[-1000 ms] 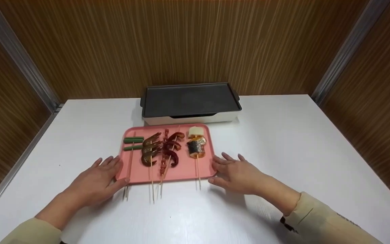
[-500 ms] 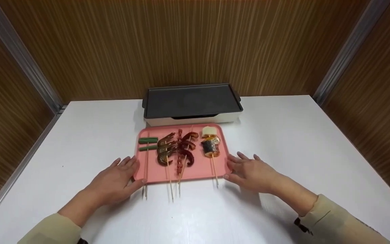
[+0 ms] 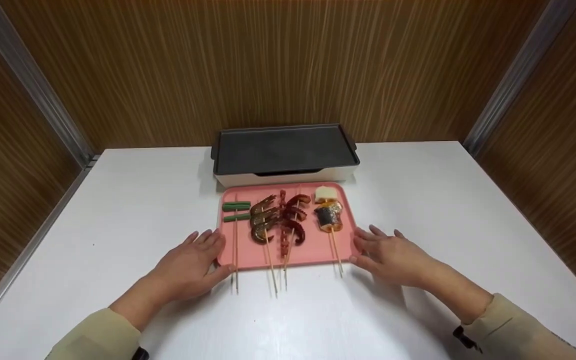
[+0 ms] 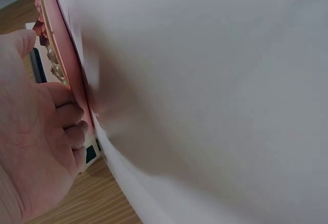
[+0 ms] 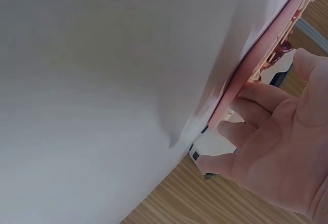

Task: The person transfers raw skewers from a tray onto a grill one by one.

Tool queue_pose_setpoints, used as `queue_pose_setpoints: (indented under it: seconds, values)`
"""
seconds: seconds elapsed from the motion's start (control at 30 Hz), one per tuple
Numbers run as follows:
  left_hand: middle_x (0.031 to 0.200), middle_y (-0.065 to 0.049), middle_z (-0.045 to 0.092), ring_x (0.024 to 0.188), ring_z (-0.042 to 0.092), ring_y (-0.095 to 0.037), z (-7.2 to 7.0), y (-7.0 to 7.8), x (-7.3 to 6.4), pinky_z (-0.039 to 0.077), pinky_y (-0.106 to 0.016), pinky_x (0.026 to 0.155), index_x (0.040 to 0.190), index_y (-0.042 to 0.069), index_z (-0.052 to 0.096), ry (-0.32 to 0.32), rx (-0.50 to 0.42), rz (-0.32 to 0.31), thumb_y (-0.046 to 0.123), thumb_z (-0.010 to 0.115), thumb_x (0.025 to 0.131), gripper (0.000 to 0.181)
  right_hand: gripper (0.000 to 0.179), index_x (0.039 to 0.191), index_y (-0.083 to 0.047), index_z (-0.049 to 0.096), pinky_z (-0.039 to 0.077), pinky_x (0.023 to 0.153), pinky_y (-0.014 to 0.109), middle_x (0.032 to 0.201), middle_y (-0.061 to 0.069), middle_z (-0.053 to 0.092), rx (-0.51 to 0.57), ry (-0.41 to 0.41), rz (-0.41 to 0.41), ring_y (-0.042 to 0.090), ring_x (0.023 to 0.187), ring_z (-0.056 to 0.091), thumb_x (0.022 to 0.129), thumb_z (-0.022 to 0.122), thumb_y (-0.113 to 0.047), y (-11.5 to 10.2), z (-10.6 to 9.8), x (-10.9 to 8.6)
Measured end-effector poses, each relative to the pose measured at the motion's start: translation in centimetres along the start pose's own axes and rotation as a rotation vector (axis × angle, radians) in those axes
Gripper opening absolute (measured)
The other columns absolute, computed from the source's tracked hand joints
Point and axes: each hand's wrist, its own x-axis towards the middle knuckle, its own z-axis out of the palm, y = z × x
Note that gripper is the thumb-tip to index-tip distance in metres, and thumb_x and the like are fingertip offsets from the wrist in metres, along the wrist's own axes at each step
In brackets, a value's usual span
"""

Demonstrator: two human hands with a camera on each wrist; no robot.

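Observation:
In the head view a pink tray (image 3: 313, 247) lies flat on the white table. My left hand (image 3: 188, 270) rests against its left side, the thumb at the near corner. Against the opposite side lie the fingers of my right hand (image 3: 393, 257), loosely extended. Skewers of food lie across the tray with sticks overhanging the near edge: green vegetable pieces (image 3: 236, 205), shrimp (image 3: 264, 220), small red pieces (image 3: 284, 245), octopus tentacles (image 3: 295, 232), and a skewer with a white block and dark-skinned fish-like pieces (image 3: 329, 217). Both wrist views show fingertips at the tray's side wall.
Just behind the tray stands a griddle (image 3: 288, 150) with a flat black plate on a white base. Wood-grain panels (image 3: 288, 65) enclose the table (image 3: 288, 320) at the back and both sides.
The tray with its skewers has slid rightward along the table, both hands staying at its sides. It now sits in front of the griddle, which has not moved.

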Motion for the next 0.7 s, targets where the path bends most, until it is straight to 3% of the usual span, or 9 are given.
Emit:
queue_pose_setpoints:
  seconds: [0.33, 0.7]
  values:
    - [0.166, -0.026, 0.037, 0.156, 0.03, -0.042, 0.07, -0.22, 0.2, 0.019, -0.055, 0.13, 0.158, -0.009, 0.041, -0.031, 0.024, -0.005, 0.059, 0.043, 0.108, 0.084, 0.075, 0.155, -0.003, 0.052, 0.026, 0.111, 0.084, 0.163, 0.015, 0.044, 0.008, 0.027, 0.004, 0.049, 0.151, 0.037, 0.108, 0.048, -0.061, -0.09, 0.08, -0.13]
    - [0.166, -0.023, 0.038, 0.156, 0.031, -0.041, -0.04, -0.97, 0.06, 0.021, -0.055, 0.129, 0.159, -0.006, 0.042, -0.016, 0.056, 0.014, 0.05, 0.044, 0.108, 0.075, 0.073, 0.156, -0.003, 0.05, 0.026, 0.111, 0.084, 0.164, 0.015, 0.042, 0.019, 0.035, 0.003, 0.05, 0.151, 0.036, 0.109, 0.046, -0.059, -0.46, 0.25, -0.06]
